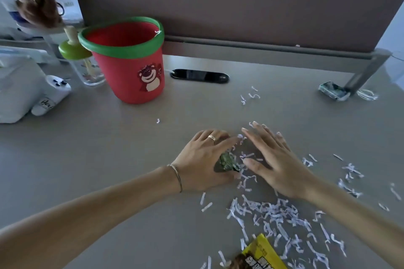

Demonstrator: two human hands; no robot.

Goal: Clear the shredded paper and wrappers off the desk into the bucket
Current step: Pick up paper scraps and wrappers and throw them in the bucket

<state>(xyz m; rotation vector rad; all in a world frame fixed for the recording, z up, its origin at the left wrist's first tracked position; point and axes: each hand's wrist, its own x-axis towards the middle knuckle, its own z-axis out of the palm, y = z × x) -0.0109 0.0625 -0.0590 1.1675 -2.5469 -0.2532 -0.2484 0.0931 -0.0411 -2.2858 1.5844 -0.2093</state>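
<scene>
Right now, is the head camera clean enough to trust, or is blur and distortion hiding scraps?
Head view: wide-angle bending curves the desk edges; right hand fingertips are slightly motion-blurred; lighting is dim and flat, no glare; shredded paper reads clearly, though the yellow wrapper is cropped at the bottom.

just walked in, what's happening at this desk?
A person is gathering litter on the desk. The left hand covers a green wrapper while the right hand, open, sweeps shredded paper toward it. The red bucket stands behind to the left. A yellow wrapper and far-right wrapper remain.
</scene>
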